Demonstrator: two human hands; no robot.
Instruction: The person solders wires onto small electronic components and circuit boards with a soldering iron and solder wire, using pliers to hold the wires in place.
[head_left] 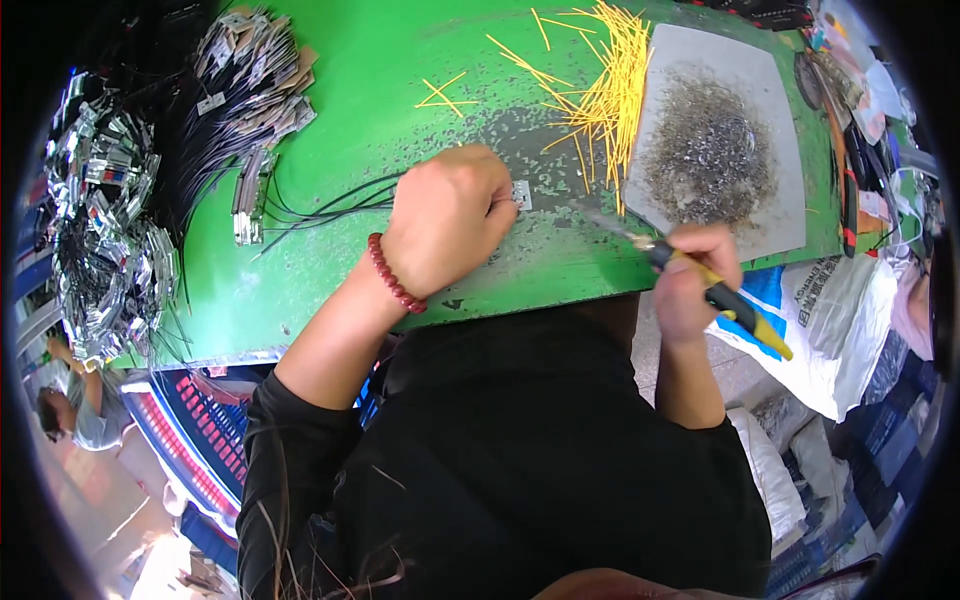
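My left hand (452, 205), with a red bead bracelet (395, 277) at the wrist, is closed over several black wires (340, 205) at the middle of the green table. A small pale, silvery piece (522, 195) sticks out past its fingers. The wires run left to a small stack of flat metal pieces (253, 200). My right hand (697, 275) grips a soldering iron (735, 302) by its black and yellow handle. The iron's thin tip points left, toward the silvery piece, with a gap between them. My left palm hides how the wires meet the piece.
Thin yellow sticks (612, 90) lie heaped beyond my right hand, with a few loose ones (445, 95) farther left. A grey-white sheet (785, 200) bears a dark heap of metallic bits (710, 150). Wired metal parts (105, 220) crowd the left edge. A white bag (840, 330) hangs at right.
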